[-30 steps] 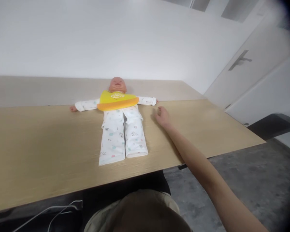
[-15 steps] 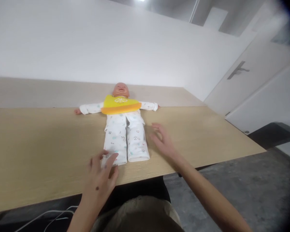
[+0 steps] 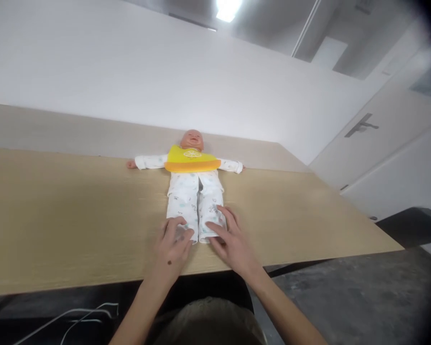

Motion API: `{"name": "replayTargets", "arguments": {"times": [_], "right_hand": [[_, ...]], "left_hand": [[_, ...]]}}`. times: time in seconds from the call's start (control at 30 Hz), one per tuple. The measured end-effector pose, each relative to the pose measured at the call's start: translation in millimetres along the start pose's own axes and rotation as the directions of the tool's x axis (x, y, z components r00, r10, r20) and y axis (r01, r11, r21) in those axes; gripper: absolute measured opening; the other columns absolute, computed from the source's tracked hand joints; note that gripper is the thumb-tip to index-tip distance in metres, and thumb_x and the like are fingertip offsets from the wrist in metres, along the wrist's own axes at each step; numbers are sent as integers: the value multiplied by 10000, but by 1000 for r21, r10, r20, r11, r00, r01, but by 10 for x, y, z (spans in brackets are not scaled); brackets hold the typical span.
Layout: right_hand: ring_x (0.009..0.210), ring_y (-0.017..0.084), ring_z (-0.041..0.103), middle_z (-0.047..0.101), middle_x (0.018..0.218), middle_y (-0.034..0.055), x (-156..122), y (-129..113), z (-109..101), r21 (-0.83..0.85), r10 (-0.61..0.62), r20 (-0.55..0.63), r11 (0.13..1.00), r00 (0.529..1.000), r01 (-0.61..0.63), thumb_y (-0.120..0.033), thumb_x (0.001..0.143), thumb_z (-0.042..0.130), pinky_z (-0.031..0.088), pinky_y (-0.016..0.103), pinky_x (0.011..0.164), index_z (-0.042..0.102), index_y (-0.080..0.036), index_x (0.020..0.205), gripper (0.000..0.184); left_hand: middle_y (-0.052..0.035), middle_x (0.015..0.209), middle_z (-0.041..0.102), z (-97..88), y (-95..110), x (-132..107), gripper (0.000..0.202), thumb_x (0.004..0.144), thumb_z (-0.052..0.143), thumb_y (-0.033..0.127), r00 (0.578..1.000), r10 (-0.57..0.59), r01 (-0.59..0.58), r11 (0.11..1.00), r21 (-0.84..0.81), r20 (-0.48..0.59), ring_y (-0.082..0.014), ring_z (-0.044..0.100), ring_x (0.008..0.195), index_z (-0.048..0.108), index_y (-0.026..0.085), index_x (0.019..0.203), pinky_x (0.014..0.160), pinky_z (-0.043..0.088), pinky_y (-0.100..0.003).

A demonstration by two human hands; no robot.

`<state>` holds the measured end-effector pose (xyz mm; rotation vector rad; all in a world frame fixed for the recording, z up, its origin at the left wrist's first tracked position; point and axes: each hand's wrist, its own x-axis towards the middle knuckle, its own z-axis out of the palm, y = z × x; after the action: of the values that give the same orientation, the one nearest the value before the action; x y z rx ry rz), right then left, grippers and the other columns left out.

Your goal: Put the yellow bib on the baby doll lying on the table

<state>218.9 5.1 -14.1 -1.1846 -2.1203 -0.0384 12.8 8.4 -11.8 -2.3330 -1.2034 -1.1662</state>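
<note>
A baby doll [image 3: 192,140] lies on its back on the wooden table, arms stretched out to both sides. It wears a yellow bib [image 3: 192,160] with an orange lower edge, a white printed top and white printed trousers [image 3: 183,203]. At the cuff of the trouser leg on the left is my left hand [image 3: 172,244], fingers curved and apart. My right hand [image 3: 233,242] lies over the lower part of the other leg, its fingers spread across the cloth. Whether either hand presses on the fabric, I cannot tell.
The table [image 3: 75,215] has its near edge just before my body. A pale wall [image 3: 129,72] rises behind it. To the right is a door with a metal handle [image 3: 361,125]. White cables [image 3: 75,314] hang below the table at the left.
My right hand has come in from beside the doll onto the lower trouser leg. My left hand stays by the other cuff. The view has shifted slightly; the doll lies as before.
</note>
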Motion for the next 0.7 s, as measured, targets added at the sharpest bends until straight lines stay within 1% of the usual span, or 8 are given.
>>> {"name": "replayTargets", "arguments": {"times": [0.13, 0.23, 0.33, 0.4, 0.5, 0.6, 0.7], "right_hand": [[1373, 313, 245, 345, 1426, 110, 64, -80, 77, -47, -26, -22, 999, 999, 25, -153, 865, 542, 391, 508, 1073, 661, -214, 1081, 254], [1379, 337, 232, 358, 1431, 108, 138, -149, 169, -112, -28, -9, 993, 1000, 26, -136, 831, 572, 389, 532, 1065, 661, -228, 1097, 295], [1375, 342, 246, 382, 1420, 107, 166, -163, 233, -128, -51, -13, 991, 999, 49, -98, 811, 566, 396, 548, 1058, 674, -219, 1051, 290], [1375, 333, 252, 396, 1411, 98, 145, -151, 228, -121, -72, -16, 990, 997, 69, -69, 800, 558, 404, 546, 1060, 680, -213, 1021, 290], [1375, 320, 265, 408, 1412, 81, 94, -139, 155, -125, -102, -21, 987, 995, 99, -22, 788, 533, 428, 533, 1055, 685, -205, 1002, 320], [1366, 315, 284, 438, 1393, 77, 83, -153, 77, -138, -125, -18, 983, 992, 121, 13, 782, 506, 454, 521, 1037, 694, -197, 971, 340], [1362, 319, 286, 447, 1387, 85, 114, -178, 73, -141, -148, 9, 979, 989, 148, 2, 796, 510, 457, 521, 1033, 691, -189, 980, 322]], "left_hand": [[-101, 1037, 555, -14, 17, 7, 170, 816, 565, 38, 999, -21, 22, 999, -45, 25, -244, 514, 952, 647, 174, 875, 775, 501, -374], [-89, 1029, 553, -19, 11, 1, 160, 826, 555, 45, 999, -43, 43, 998, -38, 14, -237, 512, 952, 632, 179, 869, 775, 504, -372], [-91, 1021, 546, -29, 7, -8, 158, 832, 536, 39, 998, -49, 50, 999, -8, 36, -229, 517, 948, 615, 172, 861, 775, 502, -359], [-90, 1002, 548, -36, 9, -9, 162, 828, 527, 31, 997, -50, 48, 998, 27, 60, -231, 519, 937, 606, 171, 851, 774, 498, -365], [-81, 956, 559, -35, 19, -2, 170, 821, 511, 20, 996, -44, 39, 997, 70, 76, -227, 520, 896, 588, 171, 827, 754, 494, -370], [-73, 920, 569, -28, 36, 12, 193, 819, 486, -4, 997, -11, 7, 999, 42, 82, -224, 524, 898, 574, 167, 813, 764, 493, -371], [-66, 918, 584, -28, 52, 27, 207, 828, 475, -9, 996, 15, -16, 1000, 16, 86, -226, 531, 939, 575, 173, 835, 797, 490, -372]]}}
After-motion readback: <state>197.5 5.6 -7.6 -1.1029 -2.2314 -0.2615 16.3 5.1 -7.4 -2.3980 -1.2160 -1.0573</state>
